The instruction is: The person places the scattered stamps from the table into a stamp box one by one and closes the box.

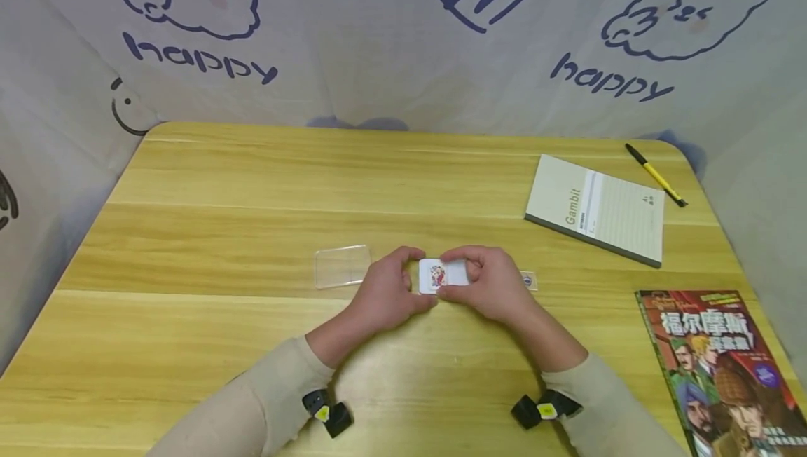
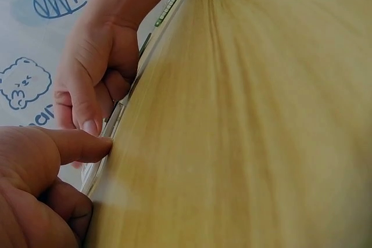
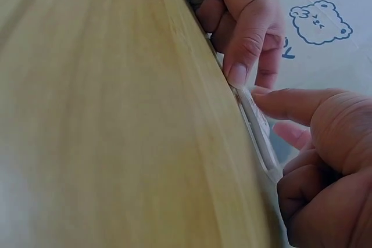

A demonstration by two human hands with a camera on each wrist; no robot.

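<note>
Head view shows the right hand (image 1: 494,285) grasping the white card (image 1: 435,277) across its width, thumb on the edge toward the person and index finger opposite, a hold that presumably keeps it level. The left hand (image 1: 386,290) grasps the other end in the same manner, so the card lies between the two hands near the middle of the table (image 1: 239,233); I cannot tell whether it rests on the wood or sits slightly raised. Gripping by the edges seems to suit the printed face, whose red picture is uncovered. In the right wrist view the card has a thick, layered edge, so it may be a stack or sit in a case, though fingers hide much of it. Both thumbs meet the near edge close together, probably so one hand can brace against the other. Just past the right hand pokes a clear piece (image 1: 531,280) with a small dark mark; its link to the card is hidden. Just beside the left hand a clear plate (image 1: 342,268) lies flat, apparently put aside to free the working spot. Farther right, a notebook (image 1: 624,215), pen (image 1: 656,174) and book (image 1: 725,380) lie well apart, likely to give the hands room.
</note>
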